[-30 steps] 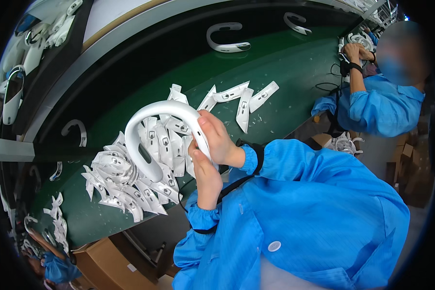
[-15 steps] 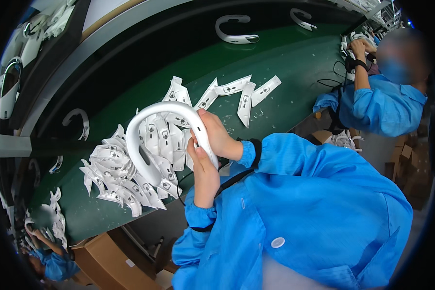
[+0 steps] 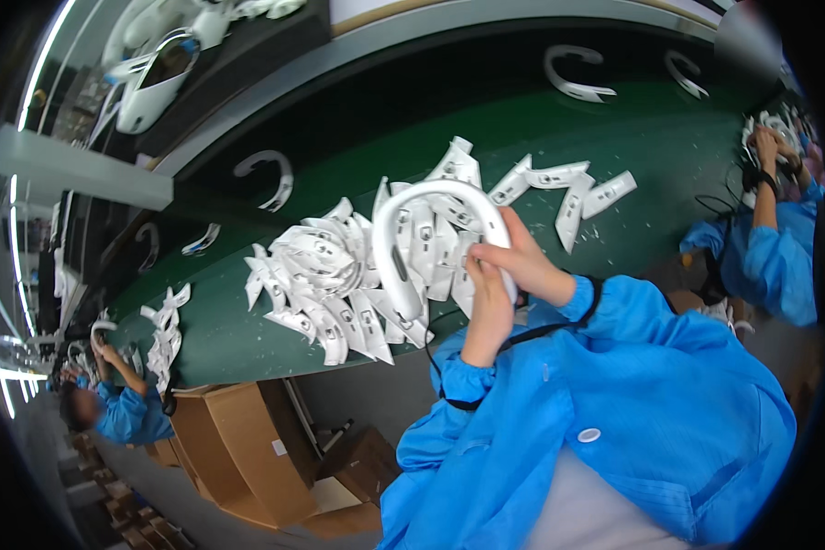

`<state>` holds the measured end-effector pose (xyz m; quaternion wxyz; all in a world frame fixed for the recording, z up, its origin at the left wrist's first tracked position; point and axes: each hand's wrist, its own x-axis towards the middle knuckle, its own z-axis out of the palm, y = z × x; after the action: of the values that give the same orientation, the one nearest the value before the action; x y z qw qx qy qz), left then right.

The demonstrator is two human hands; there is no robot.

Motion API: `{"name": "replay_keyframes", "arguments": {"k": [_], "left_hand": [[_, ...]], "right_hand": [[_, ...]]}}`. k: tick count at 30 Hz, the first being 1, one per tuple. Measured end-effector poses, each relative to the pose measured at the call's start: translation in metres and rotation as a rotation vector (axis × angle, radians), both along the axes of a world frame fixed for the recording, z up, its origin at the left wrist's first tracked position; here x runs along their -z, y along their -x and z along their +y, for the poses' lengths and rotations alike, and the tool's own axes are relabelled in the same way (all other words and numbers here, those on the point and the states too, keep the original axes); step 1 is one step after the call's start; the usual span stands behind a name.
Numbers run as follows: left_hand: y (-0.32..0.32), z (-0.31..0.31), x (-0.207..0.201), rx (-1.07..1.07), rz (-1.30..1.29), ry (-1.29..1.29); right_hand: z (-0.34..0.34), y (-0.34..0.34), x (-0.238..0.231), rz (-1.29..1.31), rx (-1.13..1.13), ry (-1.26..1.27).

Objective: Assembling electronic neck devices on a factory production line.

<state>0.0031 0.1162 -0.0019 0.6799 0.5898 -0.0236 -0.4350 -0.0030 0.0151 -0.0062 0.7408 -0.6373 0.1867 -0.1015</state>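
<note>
A glossy white U-shaped neckband (image 3: 440,189) is held up in front of me, its curve at the top and one end hanging free on the left. Both hands grip its right-hand limb. My left hand (image 3: 491,316) is closed on the lower part, fingers pointing up. My right hand (image 3: 533,266) wraps the outer side just above, with a digit laid across the limb. Behind and below the neckband, a heap of white curved pieces (image 3: 316,257) with small dark markings covers the green bench (image 3: 559,284).
More curved pieces (image 3: 575,206) lie in a loose row to the right. C-shaped neckbands (image 3: 577,90) lie on the dark strip beyond. Cardboard boxes (image 3: 257,449) stand below the bench edge. Co-workers in blue work at far left (image 3: 128,412) and right (image 3: 779,261).
The view has swung left, so the bench and heap appear farther right. Both hands still hold the neckband; a right-hand digit now lies more plainly across its limb.
</note>
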Motion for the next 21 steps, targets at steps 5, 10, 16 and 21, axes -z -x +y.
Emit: {"name": "replay_keyframes", "arguments": {"k": [5,10,16,21], "left_hand": [[-0.006,0.009,0.012,-0.055,-0.360,-0.074],[-0.028,0.037,0.023,-0.137,-0.203,-0.078],[-0.020,0.040,0.004,-0.127,-0.192,-0.096],[-0.042,0.056,0.006,-0.153,-0.178,-0.073]], "right_hand": [[-0.036,-0.013,0.022,0.178,0.068,-0.539],[-0.107,-0.081,0.068,-0.073,0.367,-0.996],[-0.165,-0.158,0.089,0.320,0.529,-0.654],[-0.158,-0.106,0.118,0.366,0.049,-0.458]]}}
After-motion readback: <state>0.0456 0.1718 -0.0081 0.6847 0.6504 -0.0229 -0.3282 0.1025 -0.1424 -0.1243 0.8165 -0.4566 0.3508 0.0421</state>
